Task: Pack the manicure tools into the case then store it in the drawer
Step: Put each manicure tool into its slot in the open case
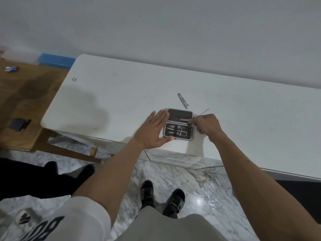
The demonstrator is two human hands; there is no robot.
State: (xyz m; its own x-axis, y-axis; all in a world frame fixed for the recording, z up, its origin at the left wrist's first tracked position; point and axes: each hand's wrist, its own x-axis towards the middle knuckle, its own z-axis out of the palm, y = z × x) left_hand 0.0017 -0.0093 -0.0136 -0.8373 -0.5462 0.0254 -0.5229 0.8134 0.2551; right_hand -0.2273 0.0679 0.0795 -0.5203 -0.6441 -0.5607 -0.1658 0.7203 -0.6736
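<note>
An open manicure case (pixel 178 124) lies near the front edge of a white tabletop (pixel 107 94). The left hand (pixel 152 132) rests flat, fingers straight, against the case's left side. The right hand (pixel 206 126) pinches a thin metal tool (pixel 185 120) over the case's upper half. Small scissors (pixel 183 132) sit in the lower half. Tweezers (pixel 182 100) lie just behind the case.
</note>
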